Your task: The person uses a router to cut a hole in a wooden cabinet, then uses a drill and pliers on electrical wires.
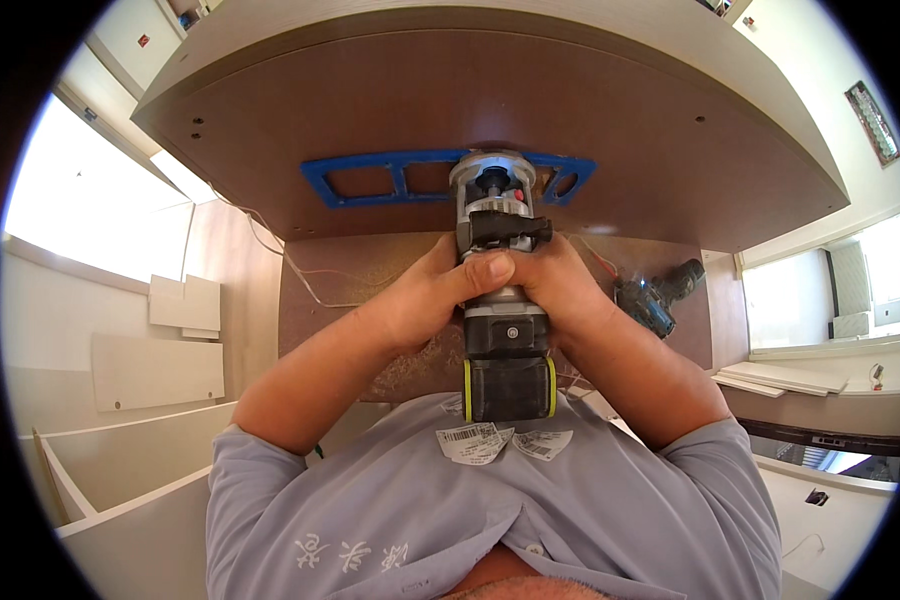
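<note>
A cordless trim router (502, 335) with a silver base, black body and battery with lime edging is held horizontally in front of me. Its base meets a blue template (325, 185) with rectangular openings, which lies flat on the brown face of a wooden panel (390, 95). My left hand (435, 290) is wrapped round the router's body from the left, thumb across its top. My right hand (560, 285) grips it from the right, fingers largely hidden by the tool. Paper labels (475, 440) are on my grey shirt below the battery.
A teal-and-black cordless drill (650, 305) lies right of my right hand on a dusty brown board (340, 250). Cables (265, 230) trail at the left. White panels (155, 370) stand at the left, more (780, 375) lie at the right. An open white box frame (130, 460) is at lower left.
</note>
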Demonstrator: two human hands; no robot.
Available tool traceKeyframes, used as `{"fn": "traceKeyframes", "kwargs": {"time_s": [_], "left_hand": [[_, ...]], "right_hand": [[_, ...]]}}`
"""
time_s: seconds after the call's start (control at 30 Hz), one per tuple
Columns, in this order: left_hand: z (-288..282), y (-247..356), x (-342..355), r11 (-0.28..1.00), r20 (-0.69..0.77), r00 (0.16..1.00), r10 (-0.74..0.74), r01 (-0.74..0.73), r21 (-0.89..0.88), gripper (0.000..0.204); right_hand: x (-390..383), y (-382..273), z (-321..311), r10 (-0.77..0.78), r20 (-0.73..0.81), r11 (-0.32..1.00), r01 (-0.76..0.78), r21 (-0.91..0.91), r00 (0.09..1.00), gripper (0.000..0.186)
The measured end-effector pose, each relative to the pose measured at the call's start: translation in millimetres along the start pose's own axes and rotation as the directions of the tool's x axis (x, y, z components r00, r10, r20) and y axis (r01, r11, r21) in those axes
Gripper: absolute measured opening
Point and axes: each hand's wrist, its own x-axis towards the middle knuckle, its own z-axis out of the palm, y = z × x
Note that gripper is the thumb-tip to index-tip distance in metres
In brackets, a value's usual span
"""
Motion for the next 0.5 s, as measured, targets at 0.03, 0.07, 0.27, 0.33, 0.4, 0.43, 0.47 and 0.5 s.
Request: {"fn": "traceKeyframes", "kwargs": {"time_s": [0.03, 0.07, 0.27, 0.33, 0.4, 0.43, 0.47, 0.5], "left_hand": [[0.4, 2.7, 0.6, 1.000, 0.009, 1.000, 0.005, -0.005, 0.011, 0.094], [1.2, 5.3, 0.7, 1.000, 0.019, 1.000, 0.009, -0.010, 0.023, 0.093], [1.4, 8.6, -0.6, 0.997, -0.035, 0.999, -0.025, 0.028, 0.072, 0.093], [2.4, 12.0, -0.8, 0.997, -0.018, 0.999, -0.039, 0.040, 0.071, 0.094], [2.8, 13.1, -0.5, 0.997, -0.008, 0.999, -0.031, 0.032, 0.074, 0.094], [2.9, 12.2, 0.2, 0.997, -0.006, 1.000, -0.017, 0.017, 0.077, 0.094], [3.5, 12.1, 0.8, 0.997, -0.005, 1.000, -0.002, 0.003, 0.081, 0.094], [4.8, 13.4, 0.4, 0.996, -0.009, 1.000, -0.004, 0.005, 0.087, 0.094]], "right_hand": [[-0.8, -1.8, 1.0, 0.004, 0.002, 1.000, -0.004, 0.013, 1.000, 0.031], [-1.8, -3.4, 1.8, 0.008, 0.004, 1.000, -0.008, 0.026, 1.000, 0.031], [-4.4, -7.7, 2.5, 0.028, -0.005, 0.998, -0.027, 0.048, 1.000, 0.034], [-5.9, -9.4, 3.9, 0.034, -0.005, 0.998, -0.034, 0.050, 0.999, 0.034], [-5.3, -9.9, 3.4, 0.038, -0.012, 0.999, -0.038, 0.024, 0.999, 0.034], [-4.0, -9.1, 1.5, 0.038, -0.020, 0.999, -0.038, -0.002, 0.999, 0.034], [-3.5, -9.1, 0.0, 0.038, -0.028, 0.999, -0.039, -0.028, 0.999, 0.033], [-3.5, -8.6, -0.6, 0.037, -0.017, 0.999, -0.037, -0.005, 0.999, 0.033]]}}
